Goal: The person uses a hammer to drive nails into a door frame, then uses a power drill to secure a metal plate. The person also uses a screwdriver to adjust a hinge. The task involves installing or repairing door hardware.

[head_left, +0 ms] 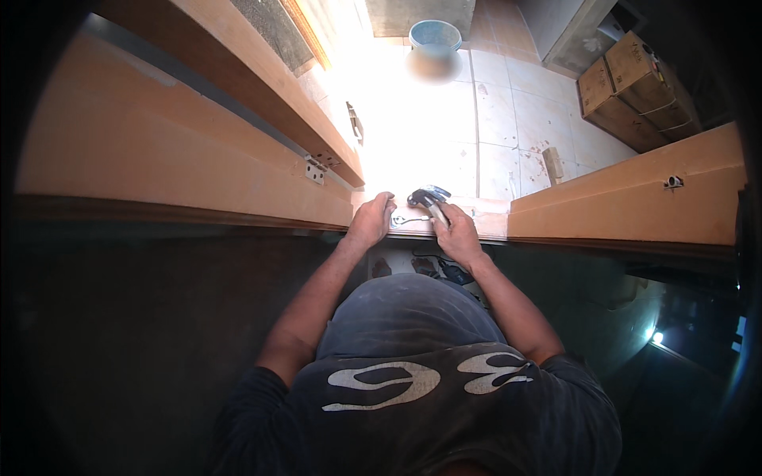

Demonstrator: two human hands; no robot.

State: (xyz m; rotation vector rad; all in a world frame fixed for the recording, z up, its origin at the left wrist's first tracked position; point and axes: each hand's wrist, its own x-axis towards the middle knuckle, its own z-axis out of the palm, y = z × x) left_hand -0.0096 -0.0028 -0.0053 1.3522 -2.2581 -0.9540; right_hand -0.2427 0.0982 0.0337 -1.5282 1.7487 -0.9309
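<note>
Close quarters between left wooden panel (159,151) and right wooden panel (615,190)
A narrow gap parts the left hand (371,220) from the right hand (459,236), whose hammer (429,197) juts forward into it; beyond, the tiled floor (498,107) offers passage between bucket (436,48) and cardboard box (633,89).

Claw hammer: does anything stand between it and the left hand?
Nothing visible blocks the gap between the claw hammer, in the right hand, and the left hand; a small metal-looking piece lies lower in view.

Looks like shiny metal on the head of the hammer (429,196), smooth matt wood on the panel (159,151), dull cardboard on the box (617,111).
</note>
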